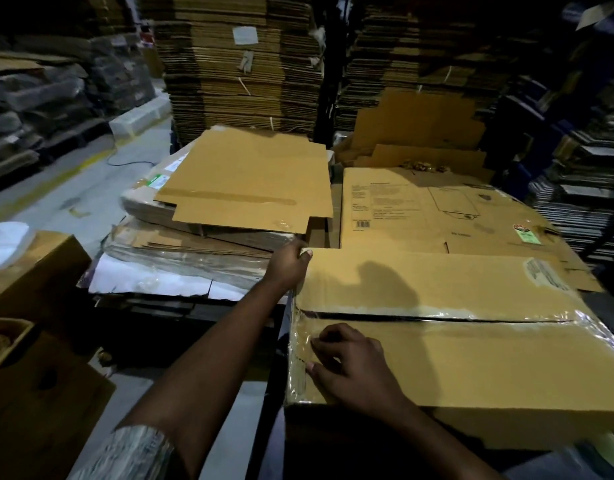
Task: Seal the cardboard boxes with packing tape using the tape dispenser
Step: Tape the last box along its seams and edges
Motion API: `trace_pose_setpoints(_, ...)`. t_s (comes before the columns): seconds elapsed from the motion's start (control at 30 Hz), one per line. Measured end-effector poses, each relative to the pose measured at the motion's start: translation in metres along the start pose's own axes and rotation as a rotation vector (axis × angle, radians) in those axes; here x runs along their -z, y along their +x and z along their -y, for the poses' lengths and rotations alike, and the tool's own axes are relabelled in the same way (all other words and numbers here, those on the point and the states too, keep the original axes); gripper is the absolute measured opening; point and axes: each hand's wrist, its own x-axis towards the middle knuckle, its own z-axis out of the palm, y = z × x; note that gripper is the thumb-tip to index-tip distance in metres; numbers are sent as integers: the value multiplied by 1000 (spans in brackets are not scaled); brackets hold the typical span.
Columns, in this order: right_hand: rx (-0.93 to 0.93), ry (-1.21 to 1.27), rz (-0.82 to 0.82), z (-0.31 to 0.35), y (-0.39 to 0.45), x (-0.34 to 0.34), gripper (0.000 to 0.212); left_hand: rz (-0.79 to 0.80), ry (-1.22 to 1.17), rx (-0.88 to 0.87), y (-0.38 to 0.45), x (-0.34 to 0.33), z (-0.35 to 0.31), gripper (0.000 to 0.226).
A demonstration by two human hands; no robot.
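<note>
A large brown cardboard box lies in front of me with its two top flaps closed. Clear packing tape runs along the seam between the flaps and wraps over the left edge. My left hand grips the box's far left corner, thumb on top. My right hand rests on the near flap by the left edge, its fingers pressing the tape down there. No tape dispenser is in view.
Flattened cartons are stacked on a pile to the left, and a printed flat carton lies behind the box. Tall stacks of cardboard fill the back. Open boxes stand at the lower left.
</note>
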Motion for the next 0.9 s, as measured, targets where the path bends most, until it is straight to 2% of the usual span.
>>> trace_pose_setpoints(0.1, 12, -10, -40, 1, -2, 0, 52, 3, -58, 11, -2, 3, 4, 28)
trace_pose_setpoints(0.23, 30, 19, -210, 2, -8, -2, 35, 13, -24, -7, -4, 7, 2, 27)
trace_pose_setpoints(0.37, 33, 31, -266, -3, -17, 2, 34, -31, -36, 19, -15, 13, 7, 20)
trace_pose_setpoints(0.43, 27, 53, -265, -11, -23, 10, 38, -50, -59, 7, -27, 17, 13, 19)
trace_pose_setpoints(0.5, 45, 88, -218, -24, -30, 20, 35, -55, -54, -19, -44, 20, 21, 28)
trace_pose_setpoints(0.6, 100, 143, -116, -51, -41, 38, 25, -60, -78, -4, -74, 28, 25, 13)
trace_pose_setpoints(0.7, 102, 116, -140, -74, -51, 53, 25, -45, -38, -1, -106, 31, 22, 8)
trace_pose_setpoints(0.8, 42, 166, -167, -89, -62, 64, 25, -54, -1, -11, -135, 33, 12, 14)
trace_pose_setpoints(0.9, 17, 207, -151, -99, -74, 77, 25, 2, 32, -14, -154, 33, -1, 19)
